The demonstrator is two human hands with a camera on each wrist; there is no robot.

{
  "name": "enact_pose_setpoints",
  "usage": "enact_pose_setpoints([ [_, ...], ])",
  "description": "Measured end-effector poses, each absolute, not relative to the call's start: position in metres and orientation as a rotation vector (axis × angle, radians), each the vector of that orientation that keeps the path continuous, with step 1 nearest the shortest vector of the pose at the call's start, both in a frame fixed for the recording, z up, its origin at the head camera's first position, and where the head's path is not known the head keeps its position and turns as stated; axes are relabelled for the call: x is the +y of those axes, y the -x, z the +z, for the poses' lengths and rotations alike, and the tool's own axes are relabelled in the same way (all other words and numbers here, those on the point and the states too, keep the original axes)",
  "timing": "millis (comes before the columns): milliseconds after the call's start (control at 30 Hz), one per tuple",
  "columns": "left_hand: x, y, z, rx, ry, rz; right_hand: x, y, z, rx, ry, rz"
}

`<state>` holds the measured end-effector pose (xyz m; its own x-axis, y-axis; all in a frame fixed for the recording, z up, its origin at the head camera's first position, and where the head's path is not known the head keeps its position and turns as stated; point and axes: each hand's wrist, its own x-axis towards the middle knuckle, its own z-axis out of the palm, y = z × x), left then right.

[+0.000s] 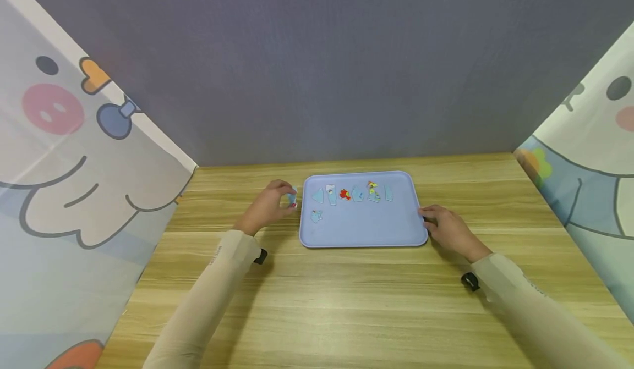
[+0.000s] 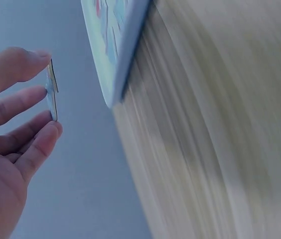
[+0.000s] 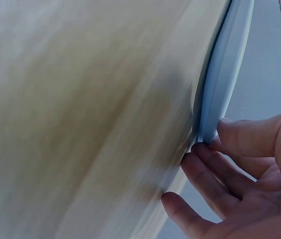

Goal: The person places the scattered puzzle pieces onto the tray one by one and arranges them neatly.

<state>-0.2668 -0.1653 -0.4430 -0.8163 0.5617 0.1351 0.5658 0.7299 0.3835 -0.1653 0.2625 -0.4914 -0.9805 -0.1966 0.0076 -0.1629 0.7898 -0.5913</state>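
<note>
A light-blue puzzle piece point(image 1: 292, 197) is pinched between the thumb and fingertips of my left hand point(image 1: 269, 207), just outside the tray's left edge. The left wrist view shows this thin piece point(image 2: 52, 89) almost edge-on, held clear of the table. My right hand point(image 1: 448, 229) grips the right rim of the lavender tray point(image 1: 366, 234). In the right wrist view, the thumb lies against the tray's rim point(image 3: 220, 84) with fingertips at its lower side. Inside the tray, several flat pieces form a row, among them a red one point(image 1: 344, 194); a single blue piece point(image 1: 316, 215) lies below.
The tray sits on a wood-grain table point(image 1: 346, 297). Behind it rises a grey wall panel point(image 1: 346, 72). Cartoon-printed sheets stand at the left point(image 1: 74, 193) and right point(image 1: 599, 193). Both forearms wear beige sleeves with dark wrist devices.
</note>
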Motion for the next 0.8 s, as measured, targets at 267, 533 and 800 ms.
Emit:
enact_pose_setpoints([
  [267, -0.130, 0.266, -0.441, -2.933, 1.074, -0.599, 0.262, 0.165, -0.492, 2.935, 0.294, -0.932],
  [533, -0.095, 0.266, -0.442, -2.982, 1.124, -0.519, 0.261, 0.164, -0.490, 2.934, 0.287, -0.934],
  [800, -0.075, 0.258, -0.458, -3.150, 1.208, -0.307, 0.257, 0.163, -0.491, 2.932, 0.291, -0.950],
])
